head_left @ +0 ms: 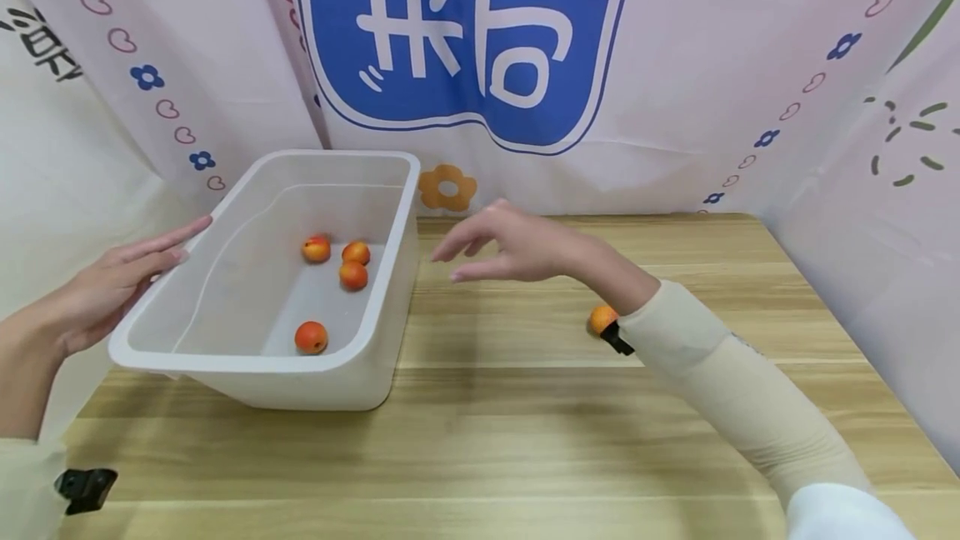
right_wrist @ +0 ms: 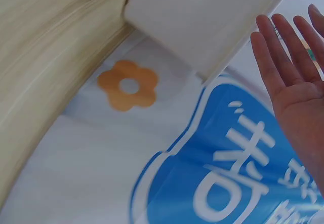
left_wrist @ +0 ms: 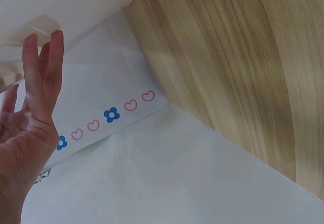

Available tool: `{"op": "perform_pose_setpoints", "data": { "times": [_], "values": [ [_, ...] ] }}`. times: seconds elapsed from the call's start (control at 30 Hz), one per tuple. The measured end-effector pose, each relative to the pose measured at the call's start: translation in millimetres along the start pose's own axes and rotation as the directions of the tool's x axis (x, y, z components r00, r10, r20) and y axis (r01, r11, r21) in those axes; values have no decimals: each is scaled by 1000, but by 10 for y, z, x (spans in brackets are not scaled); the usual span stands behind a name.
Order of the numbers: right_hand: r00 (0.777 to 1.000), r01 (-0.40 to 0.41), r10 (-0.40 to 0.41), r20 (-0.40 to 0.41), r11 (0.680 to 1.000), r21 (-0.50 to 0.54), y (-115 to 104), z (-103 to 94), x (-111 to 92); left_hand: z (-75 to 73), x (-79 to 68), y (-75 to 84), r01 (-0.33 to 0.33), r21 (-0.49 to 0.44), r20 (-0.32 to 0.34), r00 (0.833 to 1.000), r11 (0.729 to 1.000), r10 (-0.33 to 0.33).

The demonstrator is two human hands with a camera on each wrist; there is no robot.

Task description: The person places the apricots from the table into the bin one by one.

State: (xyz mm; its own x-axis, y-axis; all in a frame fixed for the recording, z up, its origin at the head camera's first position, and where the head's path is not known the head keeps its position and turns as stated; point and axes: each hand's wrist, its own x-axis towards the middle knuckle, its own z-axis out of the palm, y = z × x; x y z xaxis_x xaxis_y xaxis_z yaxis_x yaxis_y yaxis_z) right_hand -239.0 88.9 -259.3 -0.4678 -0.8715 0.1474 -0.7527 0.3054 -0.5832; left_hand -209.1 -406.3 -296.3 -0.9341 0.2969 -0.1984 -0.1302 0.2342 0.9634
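Note:
A white plastic bin (head_left: 247,363) stands at the left of the table, with several small orange-red fruits (head_left: 311,337) lying on its floor. My left hand (head_left: 105,294) is at the bin's left rim, fingers extended. In the left wrist view, the fingertips of that hand (left_wrist: 38,92) meet the bin's outer wall (left_wrist: 86,6). To the right of the bin, my right hand (head_left: 506,244) hovers over the table, holding nothing, fingers loosely extended. A single orange fruit (head_left: 602,319) sits on the table, partly hidden behind my right wrist.
The wood-grain table (head_left: 465,448) reaches back to a white printed cloth (head_left: 675,98) with a large blue sign on it. More white cloth (head_left: 885,215) hangs along the right edge. Black wrist straps (head_left: 86,490) are around both sleeves.

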Motion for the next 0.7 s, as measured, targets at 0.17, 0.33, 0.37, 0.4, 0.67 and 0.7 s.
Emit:
{"op": "perform_pose_setpoints", "data": {
  "times": [0.17, 0.33, 0.37, 0.4, 0.67, 0.7],
  "values": [
    [999, -51, 51, 1, 997, 53, 178, -30, -228, -43, 3, -24, 4, 47, 14, 1000, 999, -5],
    [994, -112, 112, 4, 991, 66, 338, -86, -466, -71, 14, -32, 11, 50, 8, 1000, 999, -11],
    [991, -132, 132, 7, 989, 67, 374, -96, -520, -68, 12, -29, 11, 45, 7, 1000, 999, -11],
    [988, -151, 151, 11, 986, 64, 411, -105, -576, -54, 9, -20, 10, 48, 6, 1000, 999, -10],
    [953, -301, 298, 46, 952, 63, 652, -81, -996, 16, -11, 9, -3, 4, 1, 1000, 1000, 3],
    [951, -308, 306, 44, 949, 66, 675, -73, -1041, 17, -12, 7, -3, 6, 2, 1000, 1000, 3]
  ]
}}
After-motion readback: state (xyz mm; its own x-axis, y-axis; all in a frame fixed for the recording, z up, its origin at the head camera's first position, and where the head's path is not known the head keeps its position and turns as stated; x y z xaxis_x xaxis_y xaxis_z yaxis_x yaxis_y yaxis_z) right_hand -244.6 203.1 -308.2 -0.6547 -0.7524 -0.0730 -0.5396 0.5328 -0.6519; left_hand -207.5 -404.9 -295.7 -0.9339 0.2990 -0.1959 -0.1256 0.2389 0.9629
